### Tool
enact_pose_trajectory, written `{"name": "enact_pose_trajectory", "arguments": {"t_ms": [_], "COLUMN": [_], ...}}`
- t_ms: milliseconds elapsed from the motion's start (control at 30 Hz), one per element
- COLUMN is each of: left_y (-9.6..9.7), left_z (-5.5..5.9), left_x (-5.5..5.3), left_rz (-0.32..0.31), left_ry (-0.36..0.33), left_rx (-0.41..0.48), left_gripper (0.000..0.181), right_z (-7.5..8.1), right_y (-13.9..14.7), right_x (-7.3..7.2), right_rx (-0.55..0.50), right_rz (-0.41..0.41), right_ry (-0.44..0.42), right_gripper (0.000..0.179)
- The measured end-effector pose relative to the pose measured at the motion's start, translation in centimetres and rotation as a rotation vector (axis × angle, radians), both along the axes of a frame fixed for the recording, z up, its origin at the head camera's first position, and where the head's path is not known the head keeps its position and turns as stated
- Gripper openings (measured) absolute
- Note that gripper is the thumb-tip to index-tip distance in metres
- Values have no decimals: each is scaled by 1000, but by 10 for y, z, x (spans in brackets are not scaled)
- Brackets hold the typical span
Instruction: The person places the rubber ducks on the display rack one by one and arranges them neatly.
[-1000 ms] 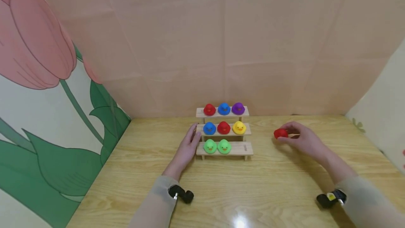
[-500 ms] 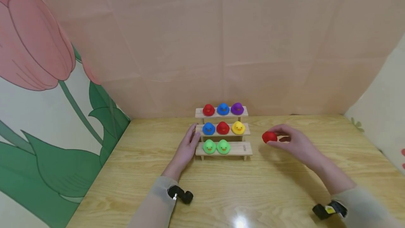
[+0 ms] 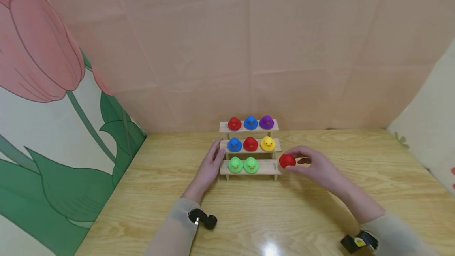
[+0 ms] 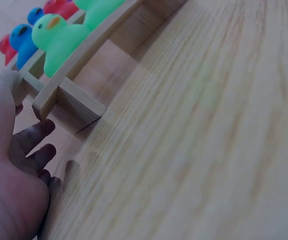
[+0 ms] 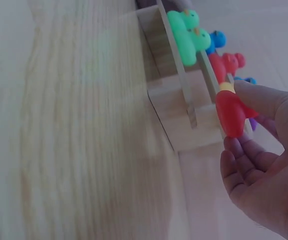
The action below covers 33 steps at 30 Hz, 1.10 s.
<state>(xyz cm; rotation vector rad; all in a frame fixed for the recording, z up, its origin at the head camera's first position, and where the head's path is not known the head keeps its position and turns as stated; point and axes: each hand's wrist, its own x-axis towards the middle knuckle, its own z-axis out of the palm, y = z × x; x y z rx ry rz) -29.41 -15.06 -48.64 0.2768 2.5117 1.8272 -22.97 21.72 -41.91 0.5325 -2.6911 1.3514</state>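
A three-tier wooden stand (image 3: 264, 172) holds small rubber ducks. My left hand (image 3: 209, 165) is at its left side, thumb and forefinger at the end of the middle step, the other fingers loosely curled. My right hand (image 3: 318, 169) pinches a red rubber duck (image 3: 287, 161) between thumb and fingertips, at the right end of the bottom step; in the right wrist view the red duck (image 5: 230, 114) is in front of the stand's end. Two green ducks (image 3: 243, 165) sit on the bottom step. Blue, red and yellow ducks (image 3: 268, 144) line the middle step.
On the top step are red, blue and purple ducks (image 3: 266, 122). The stand is on a wood-grain table (image 3: 249, 212), close to a pinkish backdrop (image 3: 199, 58). A wall with painted tulips (image 3: 42, 42) rises at the left.
My right hand has carried the red duck leftward across the table to the bottom step's right end. My left hand has stayed at the stand's left side.
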Motion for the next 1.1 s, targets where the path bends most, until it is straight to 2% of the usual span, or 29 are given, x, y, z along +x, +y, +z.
{"name": "enact_pose_trajectory", "arguments": {"t_ms": [333, 600, 1100], "left_y": [-1, -1, -1], "left_z": [0, -2, -2], "left_x": [1, -2, -2], "left_rz": [-4, 9, 5], "left_ry": [10, 34, 10], "left_rx": [-5, -34, -26], "left_gripper": [68, 68, 68], "right_z": [-10, -20, -23], "right_y": [-22, -36, -48], "right_x": [0, -5, -3], "right_rx": [-37, -71, -7], "right_rz": [38, 59, -29], "right_ry": [-23, 12, 30], "right_gripper": [39, 34, 30]}}
